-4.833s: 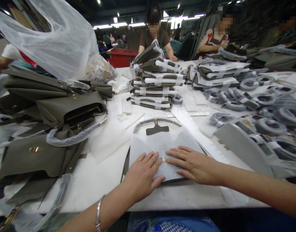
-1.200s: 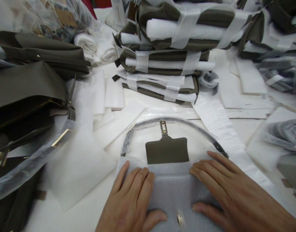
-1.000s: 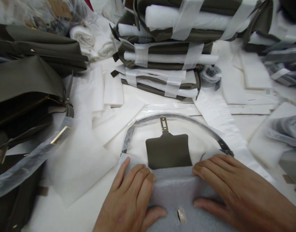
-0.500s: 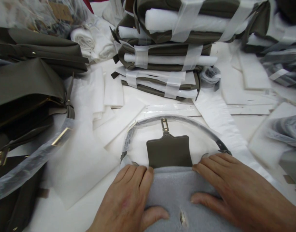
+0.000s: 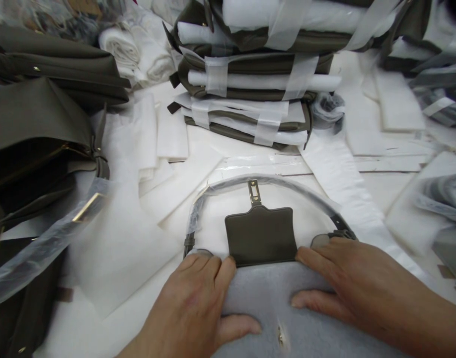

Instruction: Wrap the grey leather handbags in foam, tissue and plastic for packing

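A bag with a grey-blue fuzzy panel (image 5: 265,303) lies at the bottom centre, a small metal piece (image 5: 280,336) showing in it. Its olive flap tab (image 5: 261,236) points away from me, with a gold clasp plate (image 5: 254,191) at the tip. The plastic-wrapped handle (image 5: 258,180) arches beyond. My left hand (image 5: 198,303) grips the panel's upper left edge, fingers curled over it and thumb on the surface. At the upper right edge, my right hand (image 5: 343,278) holds it the same way. The fingertips of both hands are partly hidden behind the edge.
Wrapped olive bags (image 5: 250,119) are stacked behind. An open olive bag (image 5: 38,124) with a wrapped strap (image 5: 45,253) stands at the left. White sheets (image 5: 116,248) lie between. At the right are a white strip (image 5: 347,184) and a plastic-wrapped roll (image 5: 446,191).
The view has shifted slightly. More of the olive tab's base shows above the grey-blue panel, whose top edge sits a little lower. Both hands keep their hold.
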The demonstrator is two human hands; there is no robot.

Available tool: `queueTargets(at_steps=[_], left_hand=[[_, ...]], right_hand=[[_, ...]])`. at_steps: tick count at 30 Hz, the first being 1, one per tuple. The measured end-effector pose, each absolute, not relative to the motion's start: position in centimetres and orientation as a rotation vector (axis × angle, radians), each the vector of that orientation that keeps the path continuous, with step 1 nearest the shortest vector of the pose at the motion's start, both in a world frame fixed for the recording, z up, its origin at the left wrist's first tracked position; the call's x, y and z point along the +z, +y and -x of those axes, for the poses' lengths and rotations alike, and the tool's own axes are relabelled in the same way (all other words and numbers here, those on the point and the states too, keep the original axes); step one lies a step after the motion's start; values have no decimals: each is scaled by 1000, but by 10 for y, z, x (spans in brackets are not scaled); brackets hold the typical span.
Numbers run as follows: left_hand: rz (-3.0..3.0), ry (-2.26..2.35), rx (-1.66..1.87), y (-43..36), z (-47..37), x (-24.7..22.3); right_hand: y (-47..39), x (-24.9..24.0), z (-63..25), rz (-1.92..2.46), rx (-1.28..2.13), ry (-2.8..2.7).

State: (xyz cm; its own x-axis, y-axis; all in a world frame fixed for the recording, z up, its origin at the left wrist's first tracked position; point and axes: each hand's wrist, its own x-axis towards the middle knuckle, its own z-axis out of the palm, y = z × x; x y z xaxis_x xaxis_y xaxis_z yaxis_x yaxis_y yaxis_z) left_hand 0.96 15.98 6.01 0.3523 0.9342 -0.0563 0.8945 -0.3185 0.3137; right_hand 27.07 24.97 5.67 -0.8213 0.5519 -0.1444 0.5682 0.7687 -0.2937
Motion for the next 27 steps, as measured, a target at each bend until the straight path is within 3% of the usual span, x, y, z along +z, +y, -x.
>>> queueTargets(at_steps=[11,15,22,27], left_hand=[[-2599,1538,181,147,-9,49],[-2785,1220,326,131,-16,51],[-2323,1085,159,126,-19,74],[-2446,1008,157,115,-23,66]], right_hand=[[244,40,-271,-1044,-470,2871],[244,41,-271,-1027,-479,2860],[242,50,-272,-926,-478,2889],[242,51,-273,-908,-460,2971]])
